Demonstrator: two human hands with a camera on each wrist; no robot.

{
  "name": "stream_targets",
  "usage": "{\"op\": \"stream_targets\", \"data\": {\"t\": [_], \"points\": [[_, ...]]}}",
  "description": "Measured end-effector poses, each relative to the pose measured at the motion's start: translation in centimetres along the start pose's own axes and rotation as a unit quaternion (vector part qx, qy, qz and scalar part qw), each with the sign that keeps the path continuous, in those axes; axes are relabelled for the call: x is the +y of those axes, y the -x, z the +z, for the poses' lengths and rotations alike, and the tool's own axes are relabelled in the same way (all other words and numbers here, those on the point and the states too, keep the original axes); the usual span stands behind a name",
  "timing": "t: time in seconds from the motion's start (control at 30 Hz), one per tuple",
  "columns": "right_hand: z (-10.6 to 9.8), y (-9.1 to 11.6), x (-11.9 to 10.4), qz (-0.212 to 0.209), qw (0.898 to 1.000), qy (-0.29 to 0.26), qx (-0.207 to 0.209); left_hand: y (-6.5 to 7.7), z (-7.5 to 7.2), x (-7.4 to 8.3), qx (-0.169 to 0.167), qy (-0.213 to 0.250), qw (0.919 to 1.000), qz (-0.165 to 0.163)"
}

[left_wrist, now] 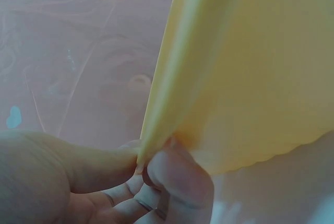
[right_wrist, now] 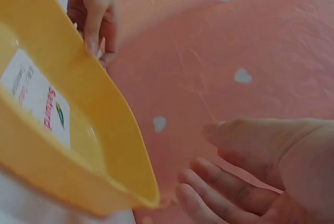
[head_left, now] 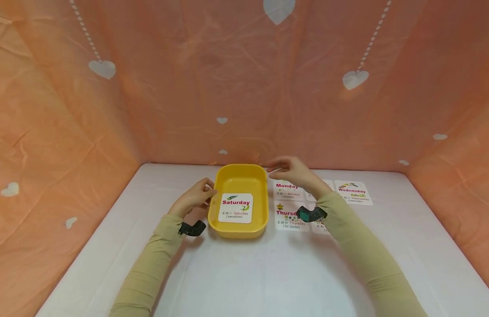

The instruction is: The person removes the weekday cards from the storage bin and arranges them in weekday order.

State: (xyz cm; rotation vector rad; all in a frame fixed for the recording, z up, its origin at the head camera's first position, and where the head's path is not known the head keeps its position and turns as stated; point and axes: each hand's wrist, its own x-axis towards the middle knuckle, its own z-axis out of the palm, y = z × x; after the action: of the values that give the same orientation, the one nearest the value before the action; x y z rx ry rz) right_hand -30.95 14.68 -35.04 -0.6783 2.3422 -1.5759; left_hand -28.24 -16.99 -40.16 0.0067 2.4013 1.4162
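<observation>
A yellow plastic tray (head_left: 242,181) stands near the back of the white table. Inside it lies a white card printed "Saturday" (head_left: 235,208). My left hand (head_left: 194,197) pinches the tray's left rim between thumb and fingers, as the left wrist view shows with the rim (left_wrist: 162,109) between them. Off the tray's far right corner hovers my right hand (head_left: 294,172), holding nothing, its fingers apart from the rim in the right wrist view. Under and beside the right hand, a "Monday" card (head_left: 287,193) lies on the table, its top edge overlapped by the hand.
Right of the tray, cards lie in two rows: "Thursday" (head_left: 292,222) below Monday, "Wednesday" (head_left: 353,193) at the far right, and two others partly hidden by my right wrist and sleeve. Pink cloth (head_left: 248,88) with white hearts walls the table (head_left: 244,277) at the back and sides.
</observation>
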Motion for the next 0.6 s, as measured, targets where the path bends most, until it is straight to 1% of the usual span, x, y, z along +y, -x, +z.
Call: {"op": "stream_targets", "data": {"t": [0.07,0.17,0.33,0.47,0.6], "points": [[0.9,-0.8,-0.2,-0.001,1.0,-0.004,-0.016,0.0,-0.1,-0.1,0.0,0.0,1.0,0.0],[2.2,-1.9,-0.4,0.002,0.999,0.013,-0.043,0.0,-0.2,-0.2,-0.001,-0.001,1.0,0.0],[4.2,-3.5,-0.2,0.034,0.995,0.04,-0.088,0.2,-0.2,-0.1,-0.001,0.001,1.0,-0.003],[5.4,-4.4,0.1,0.062,0.992,0.017,-0.111,0.3,-0.1,0.0,0.0,0.001,1.0,-0.004],[6.3,-4.9,0.3,0.092,0.989,-0.001,-0.116,0.3,-0.1,0.2,-0.001,0.0,1.0,-0.003]]}}
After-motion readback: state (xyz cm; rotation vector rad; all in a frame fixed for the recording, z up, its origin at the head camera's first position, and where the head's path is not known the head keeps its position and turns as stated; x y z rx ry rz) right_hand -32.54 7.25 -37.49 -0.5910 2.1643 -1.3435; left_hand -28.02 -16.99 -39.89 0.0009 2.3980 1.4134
